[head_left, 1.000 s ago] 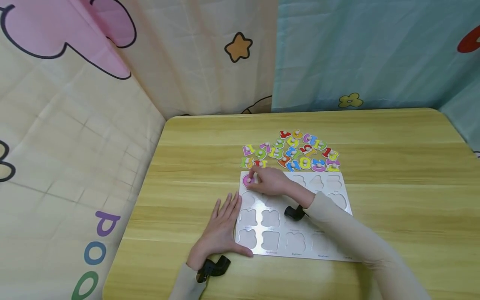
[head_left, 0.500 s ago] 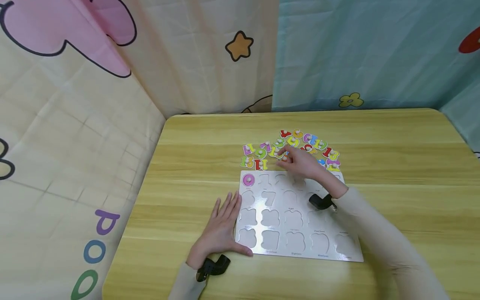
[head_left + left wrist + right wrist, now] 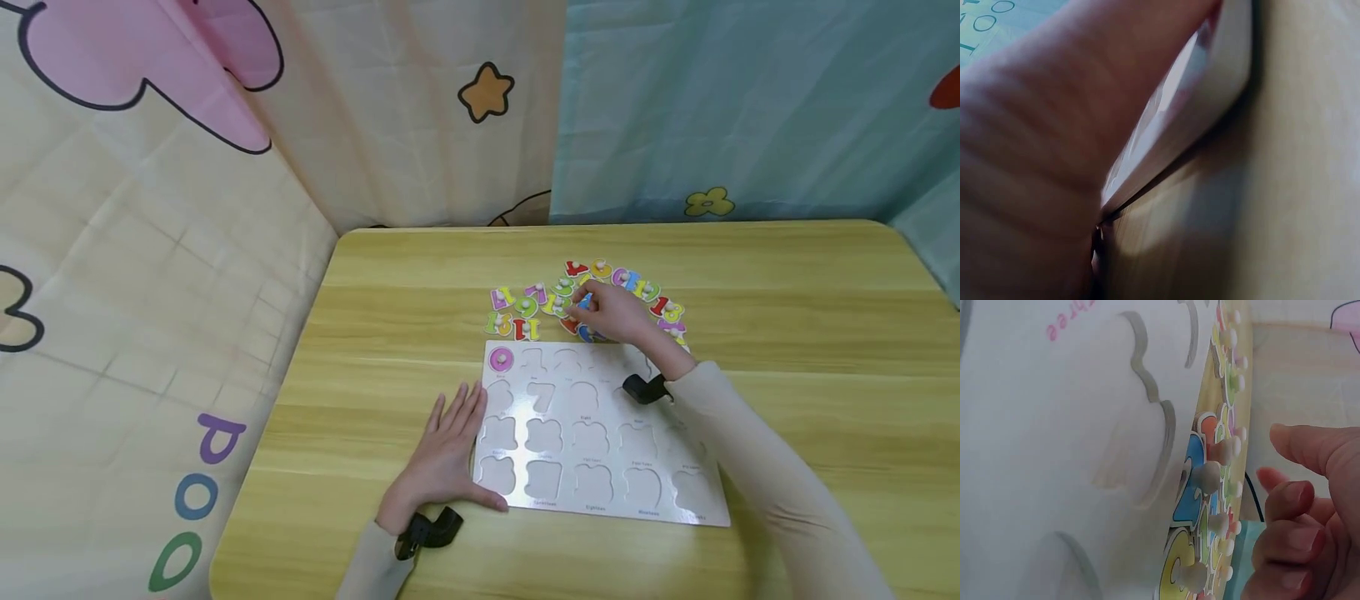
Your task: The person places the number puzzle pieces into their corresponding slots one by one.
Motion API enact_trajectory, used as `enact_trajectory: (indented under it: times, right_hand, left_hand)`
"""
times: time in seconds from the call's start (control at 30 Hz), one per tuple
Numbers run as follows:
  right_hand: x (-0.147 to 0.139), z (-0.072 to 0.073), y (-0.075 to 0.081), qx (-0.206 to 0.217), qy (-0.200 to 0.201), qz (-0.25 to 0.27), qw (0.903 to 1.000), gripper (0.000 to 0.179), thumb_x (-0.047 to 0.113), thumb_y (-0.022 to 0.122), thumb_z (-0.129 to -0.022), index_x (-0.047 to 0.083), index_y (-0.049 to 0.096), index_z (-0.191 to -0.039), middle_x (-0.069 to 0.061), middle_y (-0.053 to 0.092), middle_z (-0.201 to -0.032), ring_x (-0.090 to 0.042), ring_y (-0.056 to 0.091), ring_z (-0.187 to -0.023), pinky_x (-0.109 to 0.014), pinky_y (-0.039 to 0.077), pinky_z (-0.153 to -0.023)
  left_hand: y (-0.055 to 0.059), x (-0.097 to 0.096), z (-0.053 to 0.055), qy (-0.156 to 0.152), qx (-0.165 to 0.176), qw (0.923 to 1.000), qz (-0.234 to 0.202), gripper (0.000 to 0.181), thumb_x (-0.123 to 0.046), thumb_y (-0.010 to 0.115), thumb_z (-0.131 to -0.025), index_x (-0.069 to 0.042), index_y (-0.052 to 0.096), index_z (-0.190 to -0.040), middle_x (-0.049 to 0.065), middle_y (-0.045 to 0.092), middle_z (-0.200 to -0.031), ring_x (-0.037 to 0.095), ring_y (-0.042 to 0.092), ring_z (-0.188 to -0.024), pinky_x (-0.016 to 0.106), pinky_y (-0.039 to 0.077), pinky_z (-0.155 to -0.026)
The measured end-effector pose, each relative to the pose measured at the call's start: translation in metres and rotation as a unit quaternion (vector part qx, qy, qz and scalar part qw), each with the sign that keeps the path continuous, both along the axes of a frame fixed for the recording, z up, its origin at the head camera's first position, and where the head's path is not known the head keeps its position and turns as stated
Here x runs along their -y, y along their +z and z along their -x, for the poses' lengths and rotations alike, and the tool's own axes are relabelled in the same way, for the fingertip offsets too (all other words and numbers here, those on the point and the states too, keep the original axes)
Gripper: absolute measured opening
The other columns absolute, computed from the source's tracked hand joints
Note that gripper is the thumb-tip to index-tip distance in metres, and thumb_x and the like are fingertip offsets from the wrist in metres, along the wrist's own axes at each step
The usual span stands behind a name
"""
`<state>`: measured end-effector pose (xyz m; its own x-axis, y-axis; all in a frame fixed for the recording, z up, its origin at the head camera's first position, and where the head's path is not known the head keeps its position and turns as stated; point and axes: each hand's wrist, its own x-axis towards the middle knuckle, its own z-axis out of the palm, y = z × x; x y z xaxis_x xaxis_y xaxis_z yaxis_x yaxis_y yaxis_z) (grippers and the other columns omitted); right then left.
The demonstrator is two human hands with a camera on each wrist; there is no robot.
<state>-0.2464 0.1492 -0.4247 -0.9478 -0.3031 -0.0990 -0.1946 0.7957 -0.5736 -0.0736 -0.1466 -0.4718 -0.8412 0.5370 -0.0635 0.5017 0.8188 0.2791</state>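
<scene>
A white number puzzle board [image 3: 611, 513] lies on the table with rows of cut-out recesses. In its far left recess sits a pink zero [image 3: 501, 360] with a knob. My left hand [image 3: 444, 467] rests along the board's left edge, fingers spread and thumb at the near corner. Above the knobbed number pieces [image 3: 527, 330] behind the board is my right hand [image 3: 618, 315], hiding some of them. The right wrist view shows its fingers loosely bent, thumb apart, and nothing held. A blue two [image 3: 1192, 478] and a yellow piece [image 3: 1177, 556] lie beside the board there.
The wooden table [image 3: 810, 350] extends on both sides of the board. Printed curtains [image 3: 420, 150] hang behind it and on the left. Black wrist cameras [image 3: 435, 530] are worn on both wrists.
My right hand has let go of the pink zero, now in the board's recess, and moved right over the loose pieces. The left hand keeps its place.
</scene>
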Motion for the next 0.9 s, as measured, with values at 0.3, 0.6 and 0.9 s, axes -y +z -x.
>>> enact_trajectory:
  times: [0.3,0.6,0.9]
  right_hand:
    - [0.002,0.000,-0.007,-0.017,-0.004,-0.097,0.9951,0.040,0.050,0.071,-0.081,0.012,0.060,-0.088,-0.001,0.048,-0.059,-0.020,0.045,-0.054,-0.029,0.028,-0.045]
    - [0.009,0.002,-0.009,-0.023,0.014,-0.092,0.9954,0.029,0.037,0.067,-0.087,0.010,0.060,-0.085,0.000,0.049,-0.057,-0.017,0.047,-0.051,-0.027,0.030,-0.043]
    - [0.019,-0.004,-0.001,0.011,0.068,-0.036,0.9970,0.023,0.031,0.069,-0.086,0.009,0.064,-0.086,0.000,0.052,-0.060,-0.016,0.047,-0.054,-0.028,0.033,-0.048]
  left_hand:
    - [0.001,0.000,0.001,0.000,0.002,1.0000,0.001,0.145,-0.087,0.063,-0.050,-0.001,0.002,-0.151,0.011,-0.003,-0.158,0.027,-0.006,-0.143,0.048,-0.006,-0.112]
    - [0.000,0.001,0.001,0.002,0.010,0.9999,-0.004,0.146,-0.085,0.065,-0.050,-0.002,0.002,-0.151,0.010,-0.004,-0.158,0.026,-0.007,-0.143,0.047,-0.007,-0.112]
    - [-0.002,0.000,0.001,0.002,0.015,0.9999,-0.007,0.146,-0.086,0.064,-0.050,-0.002,0.000,-0.151,0.010,-0.005,-0.158,0.026,-0.008,-0.143,0.047,-0.009,-0.112]
